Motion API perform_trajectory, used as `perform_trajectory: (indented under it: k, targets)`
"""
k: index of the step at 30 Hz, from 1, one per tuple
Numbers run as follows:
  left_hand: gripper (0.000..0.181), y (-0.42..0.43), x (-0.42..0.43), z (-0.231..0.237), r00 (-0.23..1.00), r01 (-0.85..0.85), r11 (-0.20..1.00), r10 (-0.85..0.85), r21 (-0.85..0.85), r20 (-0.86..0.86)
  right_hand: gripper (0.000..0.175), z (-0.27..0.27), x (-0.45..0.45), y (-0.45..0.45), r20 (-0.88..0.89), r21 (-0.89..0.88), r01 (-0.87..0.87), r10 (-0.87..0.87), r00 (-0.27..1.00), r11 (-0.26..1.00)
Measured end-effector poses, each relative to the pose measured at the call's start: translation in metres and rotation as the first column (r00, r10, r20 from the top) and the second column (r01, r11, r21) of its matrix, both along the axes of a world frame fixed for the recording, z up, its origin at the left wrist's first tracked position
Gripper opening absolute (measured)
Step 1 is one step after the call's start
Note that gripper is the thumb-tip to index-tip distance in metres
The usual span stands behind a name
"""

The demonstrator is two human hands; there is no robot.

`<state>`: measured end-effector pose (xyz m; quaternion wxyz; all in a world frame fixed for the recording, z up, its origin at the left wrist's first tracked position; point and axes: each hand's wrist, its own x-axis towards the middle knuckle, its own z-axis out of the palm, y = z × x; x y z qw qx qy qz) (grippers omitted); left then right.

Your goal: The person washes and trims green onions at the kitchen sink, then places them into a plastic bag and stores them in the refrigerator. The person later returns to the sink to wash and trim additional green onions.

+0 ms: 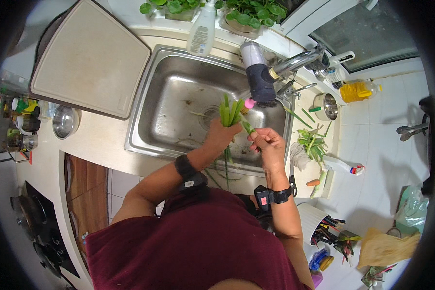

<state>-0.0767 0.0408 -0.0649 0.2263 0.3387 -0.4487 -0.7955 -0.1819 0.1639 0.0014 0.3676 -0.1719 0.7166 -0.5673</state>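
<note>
My left hand [222, 133] is closed around a bunch of green stalks [230, 111], which look like scallions, held over the stainless steel sink [166, 105]. Their thin green ends hang below the fist, towards the sink's front rim. Close beside it, my right hand [272, 146] pinches a single green stalk piece [247, 125] between thumb and fingers. That piece reaches up to the bunch; whether it is still attached cannot be made out. A pink round thing [250, 103] shows just beyond the bunch, under the tap attachment [260, 81].
Trimmed green leaves [311, 143], a crumpled whitish cloth or bag [299, 156] and a carrot piece [313, 182] lie right of the sink. A metal pot [327, 107] stands behind them. At left are a cutting board [90, 61] and a steel bowl [64, 122]. A pump bottle [202, 32] stands behind.
</note>
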Motion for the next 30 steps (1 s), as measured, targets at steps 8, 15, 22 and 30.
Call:
perform_trajectory:
  k: [8, 15, 22, 30]
  targets:
    - [0.024, -0.018, 0.015, 0.0, 0.955, 0.071, 0.774, 0.128, -0.629, 0.266, 0.005, 0.015, -0.028, 0.022, 0.209, 0.0, 0.007, -0.007, 0.978, 1.0]
    - [0.019, -0.057, 0.025, 0.002, 0.976, 0.074, 0.925, 0.01, -0.374, 0.218, 0.008, 0.029, -0.049, 0.04, 0.221, -0.078, 0.025, -0.007, 0.975, 0.997]
    - [0.02, -0.014, 0.01, 0.017, 0.987, 0.146, 0.989, -0.147, -0.03, -0.061, 0.008, 0.006, -0.019, 0.011, 0.218, -0.11, -0.01, 0.034, 0.975, 0.994]
    - [0.021, -0.026, 0.018, 0.011, 0.978, -0.04, 0.894, 0.127, -0.447, 0.167, 0.005, 0.009, -0.026, 0.021, 0.165, -0.093, -0.132, 0.146, 0.975, 0.987]
